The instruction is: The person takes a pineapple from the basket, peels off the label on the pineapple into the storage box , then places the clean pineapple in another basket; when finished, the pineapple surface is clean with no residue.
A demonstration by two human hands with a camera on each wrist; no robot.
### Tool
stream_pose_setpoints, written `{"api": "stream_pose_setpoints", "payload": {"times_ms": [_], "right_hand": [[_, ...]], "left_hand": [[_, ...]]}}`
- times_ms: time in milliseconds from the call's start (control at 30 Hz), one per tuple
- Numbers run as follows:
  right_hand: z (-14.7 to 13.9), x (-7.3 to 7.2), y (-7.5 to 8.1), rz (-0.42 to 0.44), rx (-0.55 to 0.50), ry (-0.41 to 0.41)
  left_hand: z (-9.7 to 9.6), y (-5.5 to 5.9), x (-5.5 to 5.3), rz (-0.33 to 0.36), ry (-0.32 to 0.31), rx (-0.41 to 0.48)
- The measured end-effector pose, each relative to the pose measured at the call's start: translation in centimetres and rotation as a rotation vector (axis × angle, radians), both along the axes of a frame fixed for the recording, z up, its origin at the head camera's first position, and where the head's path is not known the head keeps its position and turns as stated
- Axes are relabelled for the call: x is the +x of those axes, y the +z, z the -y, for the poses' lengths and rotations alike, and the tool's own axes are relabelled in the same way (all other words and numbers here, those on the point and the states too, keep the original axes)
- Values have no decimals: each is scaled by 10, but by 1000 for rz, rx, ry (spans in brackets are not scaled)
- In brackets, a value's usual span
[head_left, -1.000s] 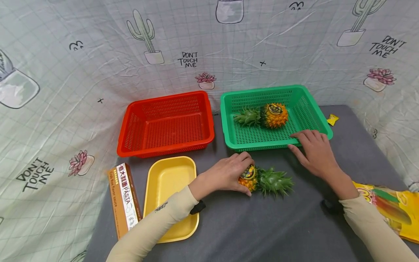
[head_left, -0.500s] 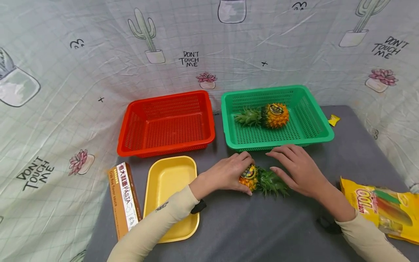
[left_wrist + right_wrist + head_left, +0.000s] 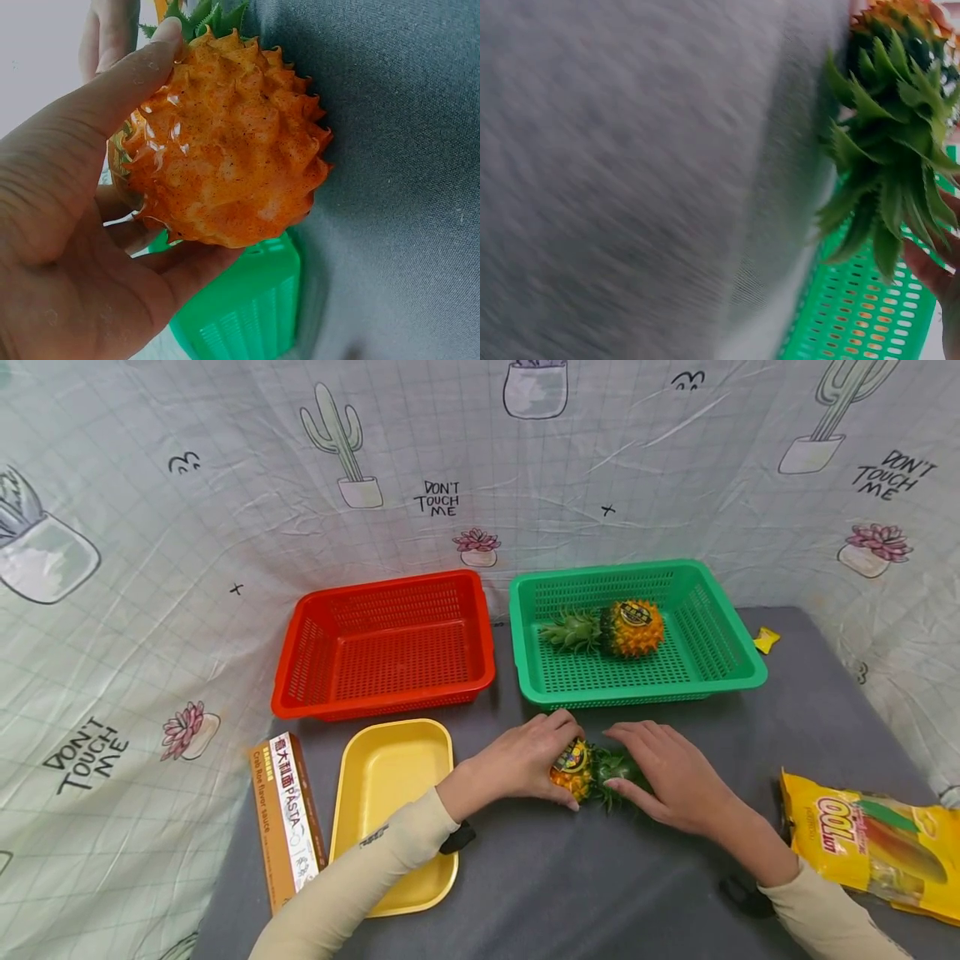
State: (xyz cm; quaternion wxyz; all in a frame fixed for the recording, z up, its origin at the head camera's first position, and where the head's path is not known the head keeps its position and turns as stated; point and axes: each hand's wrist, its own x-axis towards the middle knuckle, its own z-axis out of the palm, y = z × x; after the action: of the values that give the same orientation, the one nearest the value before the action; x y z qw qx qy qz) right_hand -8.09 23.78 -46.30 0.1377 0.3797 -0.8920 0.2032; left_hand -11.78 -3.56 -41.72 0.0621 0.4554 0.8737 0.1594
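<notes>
A small orange pineapple (image 3: pixel 572 770) with a round label lies on its side on the grey table, its leaves towards the right. My left hand (image 3: pixel 525 758) grips its body, thumb along the near side and fingers round the far side. The left wrist view shows the thumb and fingers curved around the spiky fruit (image 3: pixel 225 142). Over the leafy crown (image 3: pixel 613 763) is my right hand (image 3: pixel 678 777), thumb and fingers spread on either side. In the right wrist view the leaves (image 3: pixel 900 142) fan out beside its fingers (image 3: pixel 930 266).
Behind stand a red basket (image 3: pixel 382 703) and a green basket (image 3: pixel 645 695), the green one holding another pineapple (image 3: pixel 633 628). On the left are a yellow tray (image 3: pixel 397 760) and a pasta box (image 3: pixel 288 814). A yellow bag (image 3: pixel 873 843) lies right; a small yellow packet (image 3: pixel 766 639) sits behind.
My right hand has moved from the green basket's front rim leftwards and nearer, to the pineapple's leaves. My left hand has kept its grip on the fruit throughout.
</notes>
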Motion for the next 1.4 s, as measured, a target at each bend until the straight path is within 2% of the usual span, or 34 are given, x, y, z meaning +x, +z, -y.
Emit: {"api": "stream_pose_setpoints", "payload": {"times_ms": [367, 1000, 1400], "right_hand": [[4, 9, -16, 65, 14, -13], [7, 5, -27, -71, 10, 13], [10, 6, -26, -80, 13, 6]], "left_hand": [[-2, 0, 1, 23, 17, 6], [-4, 4, 2, 24, 9, 7], [0, 9, 3, 59, 14, 7]]}}
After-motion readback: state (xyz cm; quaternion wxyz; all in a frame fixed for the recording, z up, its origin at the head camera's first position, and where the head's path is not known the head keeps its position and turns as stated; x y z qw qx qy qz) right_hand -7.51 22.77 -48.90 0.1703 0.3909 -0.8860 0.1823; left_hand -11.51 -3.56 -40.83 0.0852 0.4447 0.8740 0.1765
